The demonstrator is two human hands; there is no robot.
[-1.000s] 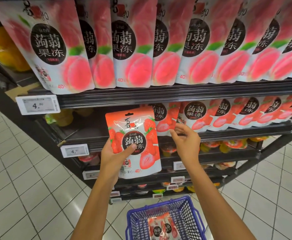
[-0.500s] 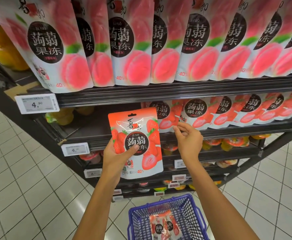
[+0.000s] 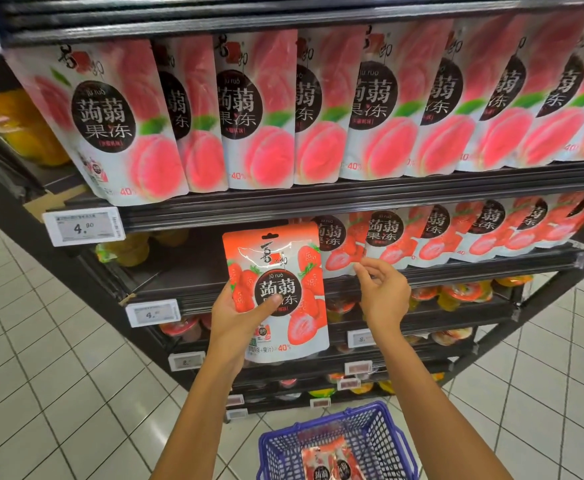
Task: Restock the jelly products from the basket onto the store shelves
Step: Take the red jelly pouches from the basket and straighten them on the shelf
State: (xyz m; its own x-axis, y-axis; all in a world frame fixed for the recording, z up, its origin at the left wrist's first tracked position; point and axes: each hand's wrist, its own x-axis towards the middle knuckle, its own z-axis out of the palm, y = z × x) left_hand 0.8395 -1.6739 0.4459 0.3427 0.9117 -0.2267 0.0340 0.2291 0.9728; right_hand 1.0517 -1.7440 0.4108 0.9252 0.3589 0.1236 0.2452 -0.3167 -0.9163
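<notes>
My left hand (image 3: pixel 235 323) grips a strawberry jelly pouch (image 3: pixel 283 258) upright, thumb across its front, in front of the second shelf (image 3: pixel 179 268). To its right, my right hand (image 3: pixel 384 296) reaches up to the row of strawberry pouches (image 3: pixel 387 233) standing on that shelf. Its thumb and forefinger pinch the bottom edge of the leftmost shelved pouch (image 3: pixel 339 254). The blue basket (image 3: pixel 384 431) sits on the floor between my arms, with more strawberry pouches (image 3: pixel 328 465) inside.
Peach jelly pouches (image 3: pixel 259 109) fill the shelf above. A price tag (image 3: pixel 82 226) hangs at that shelf's left end. Jelly cups (image 3: pixel 463 292) line the lower shelves. The second shelf's left part is bare. White tiled floor (image 3: pixel 41 375) lies to the left.
The view has tilted up slightly. My left hand has kept the pouch in front of the second shelf, and my right hand has stayed at the shelved pouch's lower edge.
</notes>
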